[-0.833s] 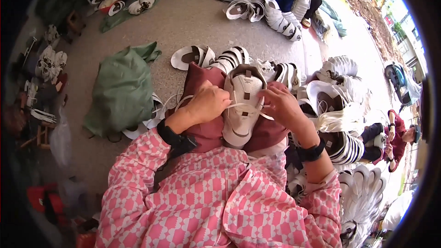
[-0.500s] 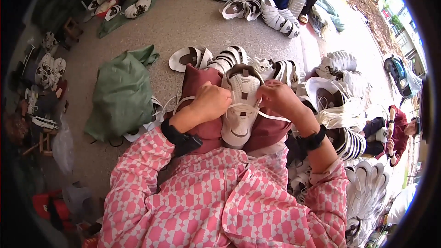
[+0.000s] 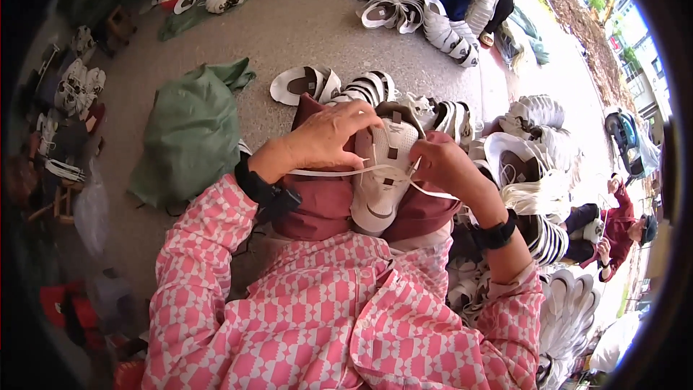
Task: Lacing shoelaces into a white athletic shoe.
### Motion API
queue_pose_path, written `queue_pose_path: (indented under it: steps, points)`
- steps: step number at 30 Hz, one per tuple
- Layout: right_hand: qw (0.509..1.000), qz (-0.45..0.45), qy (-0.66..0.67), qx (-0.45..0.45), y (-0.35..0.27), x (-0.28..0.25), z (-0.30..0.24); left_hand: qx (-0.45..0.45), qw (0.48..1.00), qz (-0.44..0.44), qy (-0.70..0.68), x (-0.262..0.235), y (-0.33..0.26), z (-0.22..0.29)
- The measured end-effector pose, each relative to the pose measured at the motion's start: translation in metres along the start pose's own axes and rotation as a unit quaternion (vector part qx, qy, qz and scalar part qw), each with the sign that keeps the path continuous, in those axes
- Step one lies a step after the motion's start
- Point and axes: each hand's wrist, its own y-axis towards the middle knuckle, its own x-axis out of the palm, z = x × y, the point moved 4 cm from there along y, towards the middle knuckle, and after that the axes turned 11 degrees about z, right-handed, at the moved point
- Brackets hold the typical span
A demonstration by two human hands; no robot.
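A pale beige-and-white sneaker upper lies between my knees, its toe toward me and its brown-lined opening away from me. A white shoelace crosses its front, with loose ends to both sides. Over the left edge of the shoe, my left hand is open, thumb and fingers apart, the thumb close to the lace. My right hand is closed at the right eyelet edge, pinching the lace; its fingertips are partly hidden.
A green cloth bundle sits to my left. Stacked shoe uppers lie beyond my knees, with more piles at the right. A bundle of white laces rests among them. Other people sit at the right and far side.
My left hand has opened and moved slightly left and up, away from the lace. A lace length now stretches left below it. My right hand stays at the shoe's right edge.
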Motion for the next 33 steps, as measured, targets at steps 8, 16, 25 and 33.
queue_pose_path:
  steps: [8, 16, 25, 33]
  points:
    - [0.994, 0.057, -0.041, -0.086, 0.021, 0.003, -0.037, 0.014, 0.992, -0.112, -0.055, 0.009, 0.007, -0.005]
    - [0.979, 0.085, -0.016, -0.185, 0.029, 0.040, -0.037, 0.008, 0.993, -0.070, -0.097, 0.016, 0.006, -0.012]
    - [0.971, 0.087, 0.145, 0.170, 0.012, -0.039, 0.000, -0.013, 0.998, -0.016, 0.065, 0.022, -0.002, 0.022]
    - [0.498, 0.127, 0.829, 0.222, 0.005, -0.021, 0.044, -0.091, 0.987, -0.111, -0.066, 0.026, 0.001, -0.007]
